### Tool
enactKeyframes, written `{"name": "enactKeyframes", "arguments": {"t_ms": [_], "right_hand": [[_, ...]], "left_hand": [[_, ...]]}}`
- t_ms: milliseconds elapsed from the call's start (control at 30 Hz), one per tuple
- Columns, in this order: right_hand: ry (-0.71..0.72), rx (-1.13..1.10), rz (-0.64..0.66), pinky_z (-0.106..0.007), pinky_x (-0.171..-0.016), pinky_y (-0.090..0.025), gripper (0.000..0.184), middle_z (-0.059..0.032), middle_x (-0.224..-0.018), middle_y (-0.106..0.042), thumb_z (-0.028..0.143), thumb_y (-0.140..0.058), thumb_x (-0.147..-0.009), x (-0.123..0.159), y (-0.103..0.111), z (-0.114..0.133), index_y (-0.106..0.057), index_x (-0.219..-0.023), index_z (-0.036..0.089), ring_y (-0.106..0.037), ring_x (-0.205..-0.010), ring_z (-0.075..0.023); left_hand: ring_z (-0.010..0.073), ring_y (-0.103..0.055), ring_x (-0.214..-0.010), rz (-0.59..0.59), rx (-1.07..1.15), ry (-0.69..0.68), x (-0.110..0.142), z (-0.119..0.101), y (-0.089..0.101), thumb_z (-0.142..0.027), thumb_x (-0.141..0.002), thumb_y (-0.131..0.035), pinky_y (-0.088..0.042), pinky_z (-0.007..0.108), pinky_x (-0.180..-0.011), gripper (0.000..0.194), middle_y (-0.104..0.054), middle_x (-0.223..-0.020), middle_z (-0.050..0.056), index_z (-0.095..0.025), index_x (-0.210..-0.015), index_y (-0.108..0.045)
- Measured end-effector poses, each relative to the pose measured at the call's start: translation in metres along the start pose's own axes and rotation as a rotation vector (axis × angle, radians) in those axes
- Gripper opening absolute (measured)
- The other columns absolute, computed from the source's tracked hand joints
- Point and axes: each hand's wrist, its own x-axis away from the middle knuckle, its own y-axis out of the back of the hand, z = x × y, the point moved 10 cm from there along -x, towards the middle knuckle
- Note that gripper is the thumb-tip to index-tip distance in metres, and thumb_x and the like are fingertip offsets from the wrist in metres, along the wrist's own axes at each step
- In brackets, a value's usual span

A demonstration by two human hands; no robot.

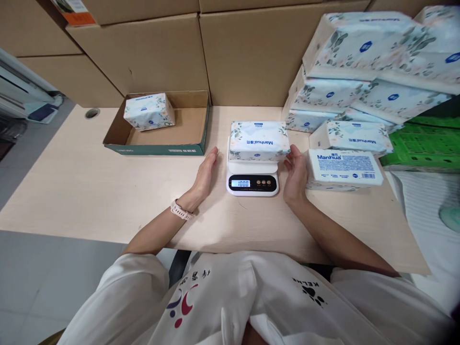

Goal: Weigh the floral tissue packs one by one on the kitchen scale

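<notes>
A floral tissue pack (258, 140) lies on a small white kitchen scale (252, 181) whose display is lit. My left hand (205, 173) rests on the table just left of the scale, fingers stretched out and together, holding nothing. My right hand (295, 172) is open at the pack's right end, fingertips near or touching it. Another tissue pack (343, 167) lies label-up just right of my right hand.
A shallow cardboard tray (187, 143) at the back left holds one tissue pack (149, 111). A heap of tissue packs (362, 72) is piled at the back right above a green crate (427, 143). Large cartons (251, 57) line the back of the table.
</notes>
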Motion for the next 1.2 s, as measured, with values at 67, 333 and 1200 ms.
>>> {"name": "enactKeyframes", "arguments": {"t_ms": [67, 333, 1200], "right_hand": [[0.001, 0.015, 0.005, -0.054, -0.135, -0.04, 0.082, -0.0078, -0.163, -0.059, 0.085, -0.043, -0.097, 0.0, -0.0004, 0.0008, -0.063, -0.152, 0.028, -0.053, -0.156, -0.0278], [0.017, 0.033, 0.006, -0.054, -0.134, -0.041, 0.081, -0.0082, -0.161, -0.06, 0.084, -0.042, -0.097, 0.0006, 0.0012, 0.0004, -0.063, -0.151, 0.027, -0.056, -0.153, -0.0276], [0.02, 0.06, 0.019, -0.053, -0.134, -0.041, 0.079, -0.0072, -0.162, -0.06, 0.083, -0.041, -0.099, 0.0006, 0.0011, 0.0003, -0.063, -0.152, 0.028, -0.056, -0.153, -0.0265]], "left_hand": [[0.0207, -0.027, -0.172, -0.009, -0.003, 0.007, 0.0002, 0.0006, 0.0006, -0.056, -0.106, -0.045, -0.022, 0.037, -0.143, 0.068, -0.032, -0.183, 0.001, -0.025, -0.167, -0.045], [0.0221, -0.026, -0.172, 0.0, -0.013, -0.001, 0.0011, -0.0012, -0.0008, -0.057, -0.107, -0.043, -0.02, 0.039, -0.143, 0.07, -0.032, -0.183, 0.002, -0.024, -0.169, -0.043], [0.0225, -0.03, -0.171, -0.01, -0.015, -0.018, 0.0018, -0.002, 0.0009, -0.06, -0.105, -0.048, -0.025, 0.036, -0.142, 0.07, -0.036, -0.181, 0.005, -0.022, -0.164, -0.05]]}}
